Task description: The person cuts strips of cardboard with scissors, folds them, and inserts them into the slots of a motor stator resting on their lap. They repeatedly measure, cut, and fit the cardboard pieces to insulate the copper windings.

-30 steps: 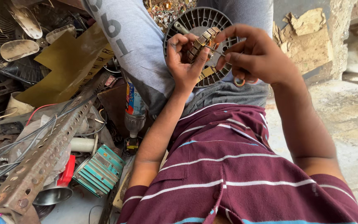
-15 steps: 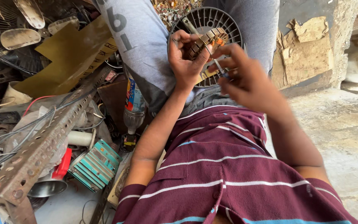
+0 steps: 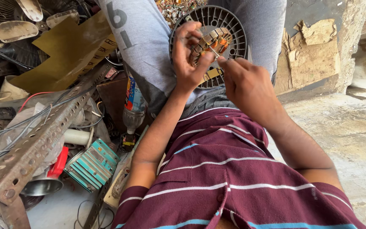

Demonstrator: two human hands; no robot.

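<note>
Upper centre of the frame, your left hand (image 3: 188, 59) clenches the stator (image 3: 210, 42), probably heavy with fragile windings, so grip its rim, while your right hand (image 3: 244, 82) pinches a thin tool (image 3: 214, 51).

**Motor stator held over the round grille**

The motor stator (image 3: 210, 42) is a small ring of grey metal plates with copper-orange windings inside. It is held tilted, up in the air, in front of a round grey plastic fan grille (image 3: 234, 29). A thin metal tool (image 3: 214, 51) touches its lower edge.
</note>
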